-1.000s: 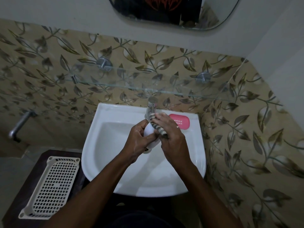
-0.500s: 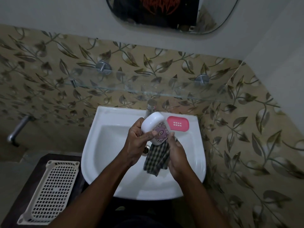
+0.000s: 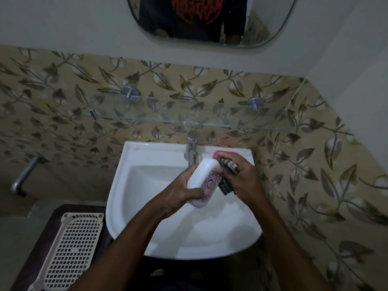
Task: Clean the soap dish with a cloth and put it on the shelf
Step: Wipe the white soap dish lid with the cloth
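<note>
My left hand (image 3: 181,195) grips a white soap dish (image 3: 202,180) with a purple patterned face, tilted above the white sink (image 3: 147,181). My right hand (image 3: 244,177) is closed on a checked cloth (image 3: 227,175) and presses it against the dish's right edge. A glass shelf (image 3: 168,115) runs along the tiled wall above the sink, on two metal brackets. A pink soap dish part (image 3: 224,153) lies on the sink's back right ledge, mostly hidden behind my right hand.
A chrome tap (image 3: 191,149) stands at the back of the sink, just behind the dish. A cream perforated tray (image 3: 69,250) lies on a dark surface at lower left. A metal pipe (image 3: 24,175) sticks out of the left wall. A mirror (image 3: 210,19) hangs above.
The cloth, hanging loose below the dish before, is now bunched in my right hand against the dish's right side. The dish has tilted and dropped slightly.
</note>
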